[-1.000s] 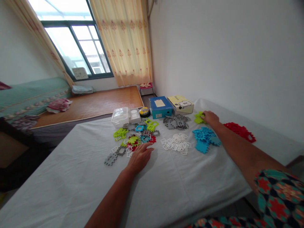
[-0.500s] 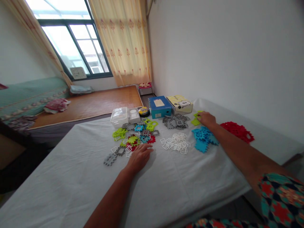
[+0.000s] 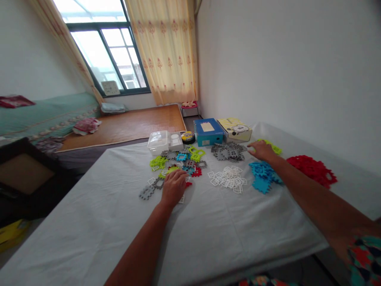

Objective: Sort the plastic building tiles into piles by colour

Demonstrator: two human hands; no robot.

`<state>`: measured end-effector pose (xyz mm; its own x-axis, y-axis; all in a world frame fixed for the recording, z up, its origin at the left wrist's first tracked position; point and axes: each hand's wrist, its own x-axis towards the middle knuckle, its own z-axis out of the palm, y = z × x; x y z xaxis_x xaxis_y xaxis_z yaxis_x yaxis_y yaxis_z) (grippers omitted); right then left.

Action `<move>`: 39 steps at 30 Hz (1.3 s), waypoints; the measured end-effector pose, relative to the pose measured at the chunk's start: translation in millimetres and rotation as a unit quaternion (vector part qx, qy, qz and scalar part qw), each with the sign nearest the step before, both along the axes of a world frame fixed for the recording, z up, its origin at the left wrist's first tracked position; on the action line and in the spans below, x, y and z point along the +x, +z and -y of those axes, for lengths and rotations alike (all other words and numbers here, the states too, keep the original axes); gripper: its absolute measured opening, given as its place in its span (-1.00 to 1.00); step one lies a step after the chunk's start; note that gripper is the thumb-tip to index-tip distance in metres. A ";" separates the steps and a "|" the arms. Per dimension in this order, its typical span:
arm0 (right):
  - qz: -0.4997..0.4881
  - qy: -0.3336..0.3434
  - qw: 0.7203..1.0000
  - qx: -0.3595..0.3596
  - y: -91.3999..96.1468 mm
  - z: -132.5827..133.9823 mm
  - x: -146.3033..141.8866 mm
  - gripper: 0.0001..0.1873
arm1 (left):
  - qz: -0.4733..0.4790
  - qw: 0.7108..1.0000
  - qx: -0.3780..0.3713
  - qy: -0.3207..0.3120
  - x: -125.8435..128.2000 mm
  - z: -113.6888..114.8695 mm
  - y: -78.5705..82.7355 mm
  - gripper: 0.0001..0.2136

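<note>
Interlocking plastic building pieces lie sorted by colour on the white cloth. My left hand (image 3: 175, 186) rests palm down on the near side of a mixed pile, fingers stretched over a lime-green piece (image 3: 172, 170); a red piece (image 3: 188, 184) pokes out beside it. What lies under the palm is hidden. My right hand (image 3: 261, 151) is between the grey heap (image 3: 228, 151) and the lime-green heap (image 3: 273, 147), thumb and forefinger apart with nothing seen between them. Below that hand sits a blue heap (image 3: 263, 174). White window-frame pieces (image 3: 229, 178) form another heap.
Red pieces (image 3: 311, 170) are heaped at the right, beyond my forearm. Along the back stand a clear plastic box (image 3: 158, 142), a round tin (image 3: 188, 137), a blue box (image 3: 208, 133) and a yellow box (image 3: 235, 129). A wall borders the table (image 3: 89, 214) on the right.
My left hand has moved forward onto the mixed pile from its near edge. My right hand has drawn away from the lime-green heap toward the grey one. The view has shifted left.
</note>
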<state>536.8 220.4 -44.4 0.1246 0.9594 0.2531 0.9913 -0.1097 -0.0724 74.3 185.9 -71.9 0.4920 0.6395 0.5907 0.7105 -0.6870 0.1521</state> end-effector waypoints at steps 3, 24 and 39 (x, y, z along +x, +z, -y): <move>-0.059 0.141 0.987 0.039 5.2 3.3 -65.2 -0.70 | 0.048 0.994 0.005 0.101 -14.1 -10.4 -1.0 -0.71; -0.196 0.377 0.903 0.063 -43.3 55.3 -239.9 -0.74 | 0.014 0.990 -0.084 0.114 -16.4 -9.9 -8.4 -0.58; -0.254 0.369 0.892 0.048 -52.1 48.8 -234.8 -0.74 | -0.006 0.990 -0.090 0.110 -7.5 -1.3 -4.9 -0.65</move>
